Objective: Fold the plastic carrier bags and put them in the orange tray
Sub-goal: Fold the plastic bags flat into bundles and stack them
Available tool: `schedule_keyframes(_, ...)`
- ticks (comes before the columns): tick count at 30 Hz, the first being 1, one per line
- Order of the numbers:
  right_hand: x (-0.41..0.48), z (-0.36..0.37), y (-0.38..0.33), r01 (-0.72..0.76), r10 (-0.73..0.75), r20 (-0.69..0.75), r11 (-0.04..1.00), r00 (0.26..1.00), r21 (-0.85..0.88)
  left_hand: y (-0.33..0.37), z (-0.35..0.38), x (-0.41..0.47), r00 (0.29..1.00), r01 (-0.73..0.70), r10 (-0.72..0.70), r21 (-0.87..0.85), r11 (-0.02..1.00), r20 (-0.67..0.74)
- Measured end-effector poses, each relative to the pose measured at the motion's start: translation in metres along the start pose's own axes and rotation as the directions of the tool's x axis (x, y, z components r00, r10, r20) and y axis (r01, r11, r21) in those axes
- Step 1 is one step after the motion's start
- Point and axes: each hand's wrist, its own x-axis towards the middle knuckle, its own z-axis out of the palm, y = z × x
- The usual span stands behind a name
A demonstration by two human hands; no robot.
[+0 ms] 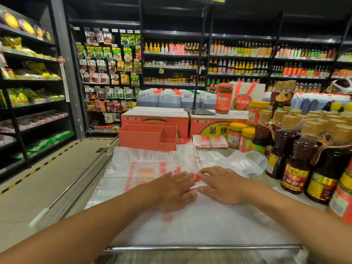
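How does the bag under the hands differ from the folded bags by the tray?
The left hand and right hand press the bag under the hands; the folded bags lie untouched. That bag lies on spread bags; the folded bags sit right of the orange tray. Both show red print.

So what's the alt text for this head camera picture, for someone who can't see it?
A person's left hand and right hand press flat on a partly folded plastic bag atop loose bags on a shop counter. An orange tray stands behind, two folded bags beside it, sauce bottles at right.
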Motion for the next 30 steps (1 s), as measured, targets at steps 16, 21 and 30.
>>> schedule_keyframes(16,-0.001,-0.008,0.001,0.094,-0.043,-0.210,0.966,0.977,0.241,-0.009,-0.013,0.005,0.963,0.011,-0.101,-0.335,0.942,-0.252)
schedule_keyframes(21,-0.003,-0.008,0.001,0.105,-0.038,-0.228,0.951,0.973,0.291,-0.013,-0.012,0.004,0.922,-0.022,-0.105,-0.322,0.946,-0.373)
schedule_keyframes(30,-0.002,-0.005,0.004,0.093,0.081,-0.329,0.872,0.941,0.481,-0.017,-0.011,0.007,0.890,-0.021,-0.215,-0.506,0.862,-0.403)
